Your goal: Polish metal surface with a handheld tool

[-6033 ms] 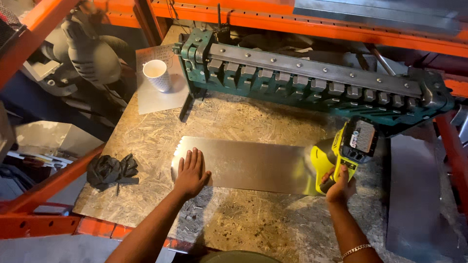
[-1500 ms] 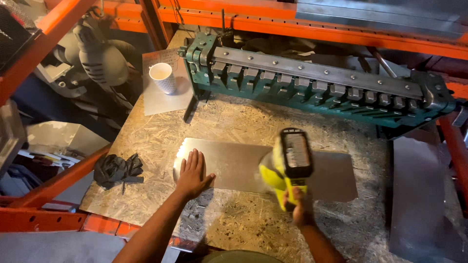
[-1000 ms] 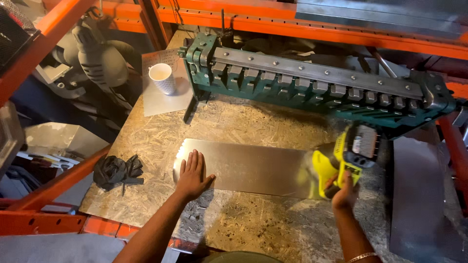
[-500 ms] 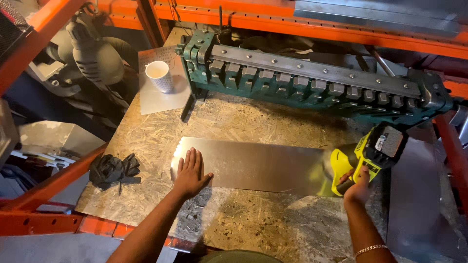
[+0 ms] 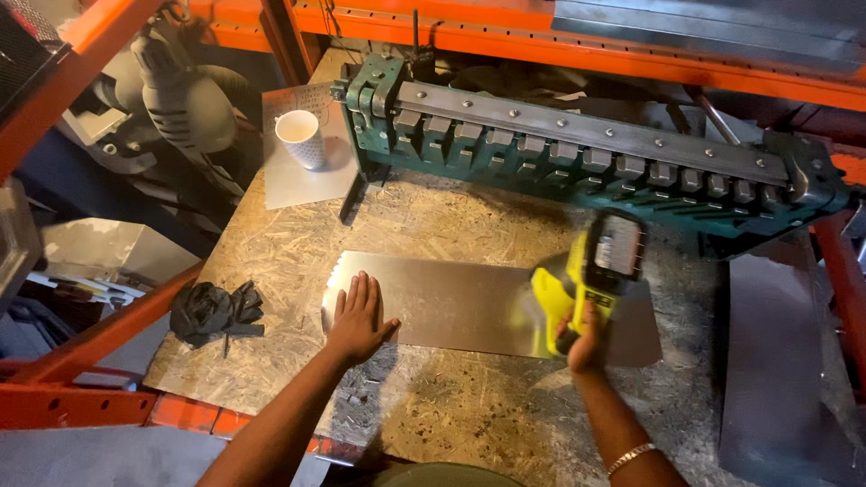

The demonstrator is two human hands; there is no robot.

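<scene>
Swinging back left over the metal sheet (image 5: pixel 469 302), my right hand (image 5: pixel 586 329) grips the yellow power tool (image 5: pixel 591 275); my left hand (image 5: pixel 359 311) presses flat, so cutting goes on.

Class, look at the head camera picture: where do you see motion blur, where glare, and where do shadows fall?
Head view: the yellow power tool in the right hand is smeared by motion blur; the metal sheet shows glare beside the tool; the flat left hand is sharp; both forearms cast shadows on the chipboard bench.
</scene>
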